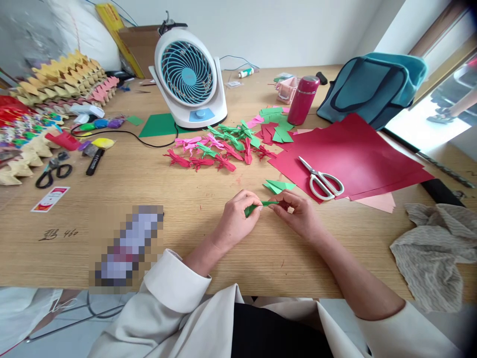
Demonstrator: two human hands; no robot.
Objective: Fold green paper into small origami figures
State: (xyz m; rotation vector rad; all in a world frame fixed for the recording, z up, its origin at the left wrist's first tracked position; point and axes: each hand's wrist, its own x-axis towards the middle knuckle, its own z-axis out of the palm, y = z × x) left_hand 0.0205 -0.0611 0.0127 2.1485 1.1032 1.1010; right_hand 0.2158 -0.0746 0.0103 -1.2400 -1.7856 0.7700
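Both hands meet over the wooden table, holding one small folded green paper (265, 203) between them. My left hand (240, 216) pinches its left part, with fingers closed round it. At the right end, the fingertips of my right hand (296, 211) grip the narrow tip. Just beyond the hands lies another folded green paper piece (278, 186). Farther back is a cluster of folded paper figures in red (225, 162), pink (188, 143) and green (228, 136). White-handled scissors (323, 183) rest on large red paper sheets (357, 154) to the right.
A white fan (190, 74) stands behind the figures. A red bottle (303, 100) and a teal bag (368, 89) are at the back right, a grey cloth (428, 253) at the right edge. Black scissors (54, 171), a marker (95, 161) and a blurred object (128, 248) lie left.
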